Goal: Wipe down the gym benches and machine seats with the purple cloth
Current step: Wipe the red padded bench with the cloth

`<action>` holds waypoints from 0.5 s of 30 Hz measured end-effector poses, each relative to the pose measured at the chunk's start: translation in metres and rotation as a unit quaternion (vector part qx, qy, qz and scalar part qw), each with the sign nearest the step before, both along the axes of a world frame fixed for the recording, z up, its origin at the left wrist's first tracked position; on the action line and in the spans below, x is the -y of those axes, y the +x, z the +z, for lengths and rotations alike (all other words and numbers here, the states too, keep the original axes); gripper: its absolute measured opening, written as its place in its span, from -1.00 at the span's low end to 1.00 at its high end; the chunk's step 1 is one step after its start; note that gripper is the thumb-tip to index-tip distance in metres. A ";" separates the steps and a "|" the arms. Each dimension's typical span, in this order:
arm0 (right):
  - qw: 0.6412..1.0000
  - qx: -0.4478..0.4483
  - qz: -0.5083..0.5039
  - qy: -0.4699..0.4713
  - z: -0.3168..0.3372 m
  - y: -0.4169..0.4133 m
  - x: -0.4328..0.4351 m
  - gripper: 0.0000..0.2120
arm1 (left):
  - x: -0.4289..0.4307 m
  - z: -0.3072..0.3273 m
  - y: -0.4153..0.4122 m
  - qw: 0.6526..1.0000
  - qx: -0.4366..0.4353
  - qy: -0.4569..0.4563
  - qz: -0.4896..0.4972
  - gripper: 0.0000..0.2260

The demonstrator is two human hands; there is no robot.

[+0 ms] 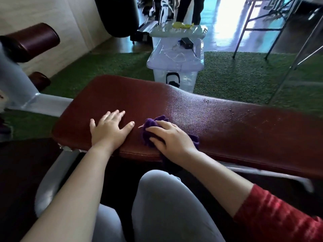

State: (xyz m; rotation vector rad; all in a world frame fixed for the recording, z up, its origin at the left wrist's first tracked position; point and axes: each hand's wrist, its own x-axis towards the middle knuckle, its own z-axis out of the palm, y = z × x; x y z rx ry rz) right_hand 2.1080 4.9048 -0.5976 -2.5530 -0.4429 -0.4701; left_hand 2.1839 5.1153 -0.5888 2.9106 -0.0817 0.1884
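A long dark red padded bench (218, 123) stretches across the view in front of me. My left hand (110, 130) lies flat on its near left part, fingers straight and spread. Just to the right, my right hand (170, 137) holds a bunched purple cloth (152, 124) against the pad near the front edge, fingers curled over it. Part of the cloth hangs down over the bench's near edge under my wrist. Small droplets dot the pad to the right.
A clear plastic storage box (174, 67) with a black gadget on its lid stands behind the bench on green turf (236, 75). Dark red roller pads (29, 41) on a grey frame are at the left. Metal frame legs (293, 63) rise at the right; a person's legs (190, 9) stand at the back.
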 end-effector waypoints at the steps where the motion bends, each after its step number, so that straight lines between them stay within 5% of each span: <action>1: 1.000 -0.003 0.008 -0.007 -0.001 -0.001 0.019 -0.69 | 0.001 0.001 0.000 1.000 0.000 -0.001 0.003 -0.42; 5: 0.993 -0.020 -0.115 0.024 -0.006 0.001 0.116 -0.72 | 0.015 0.010 0.003 0.999 -0.022 -0.005 0.025 -0.45; 10: 0.931 -0.094 -0.348 0.062 -0.009 0.045 0.175 -0.68 | 0.073 0.010 -0.005 0.996 0.029 -0.010 -0.082 -0.55; 15: 0.986 -0.051 -0.156 0.028 -0.006 0.054 0.103 -0.72 | 0.130 0.018 0.015 0.989 0.025 -0.104 -0.102 -0.59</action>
